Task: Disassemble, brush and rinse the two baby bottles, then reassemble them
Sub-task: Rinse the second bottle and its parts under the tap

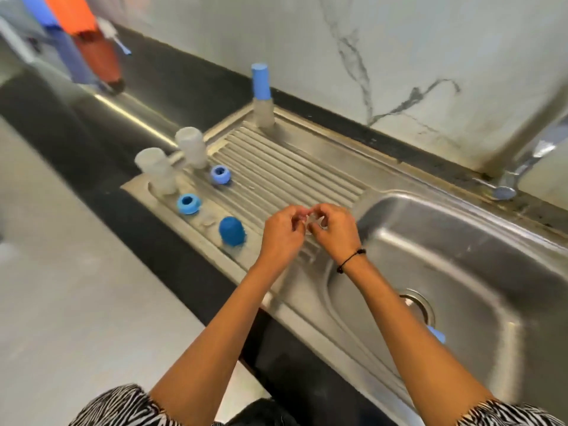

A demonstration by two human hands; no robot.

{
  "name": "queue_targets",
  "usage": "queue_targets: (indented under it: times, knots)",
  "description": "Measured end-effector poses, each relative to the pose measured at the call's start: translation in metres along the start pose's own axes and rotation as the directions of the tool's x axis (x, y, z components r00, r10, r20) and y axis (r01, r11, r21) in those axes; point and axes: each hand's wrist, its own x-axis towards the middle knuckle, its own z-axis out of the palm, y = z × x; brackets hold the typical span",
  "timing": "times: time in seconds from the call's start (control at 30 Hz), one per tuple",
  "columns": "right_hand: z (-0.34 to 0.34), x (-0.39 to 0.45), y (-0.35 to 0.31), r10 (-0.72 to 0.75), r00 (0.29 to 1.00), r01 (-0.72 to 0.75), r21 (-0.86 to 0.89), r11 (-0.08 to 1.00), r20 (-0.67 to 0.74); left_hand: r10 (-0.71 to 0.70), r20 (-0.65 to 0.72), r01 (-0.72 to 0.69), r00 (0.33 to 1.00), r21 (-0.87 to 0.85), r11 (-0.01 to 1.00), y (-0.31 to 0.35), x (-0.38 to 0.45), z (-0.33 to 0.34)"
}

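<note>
**Both hands pinch a small clear part over the drainboard**

Both hands meet above the drainboard, fingers curled: the left hand and right hand pinch a small clear piece between their fingertips. Blur and its transparency hide what it is; possibly a nipple.

Two clear bottles stand open at the drainboard's left end. Beside them lie two blue rings and a darker blue cap. Something small and clear sits between ring and cap, hard to make out. A blue-handled brush stands upright at the back edge.

A blue item in the sink is mostly hidden by the right forearm. The tap is cut off at the right.

Steel sink unit set in a dark counter, marble-look wall behind, pale floor. Blurred orange and blue bottles stand far left.
</note>
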Motion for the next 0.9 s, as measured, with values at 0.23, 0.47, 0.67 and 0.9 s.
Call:
queue_targets:
  times: [0.23, 0.47, 0.67, 0.9]
  knots:
    - [0.034, 0.048, -0.043, -0.072, 0.993, 0.071, 0.01, 0.997, 0.09, -0.232, 0.053, 0.23, 0.971, 0.037, 0.972, -0.009, 0.024, -0.051]
    - [0.068, 0.1, -0.072, -0.102, 0.978, 0.101, 0.018, 0.995, 0.179, -0.353, 0.102, 0.34, 0.93, 0.12, 0.933, -0.021, 0.075, -0.098]
    - [0.099, 0.122, -0.078, -0.077, 0.966, 0.085, -0.022, 0.996, 0.247, -0.409, 0.112, 0.394, 0.905, 0.136, 0.909, -0.048, 0.099, -0.108]
    - [0.113, 0.132, -0.077, -0.106, 0.969, 0.12, -0.053, 0.991, 0.221, -0.42, 0.074, 0.41, 0.905, 0.115, 0.905, -0.055, 0.104, -0.106]
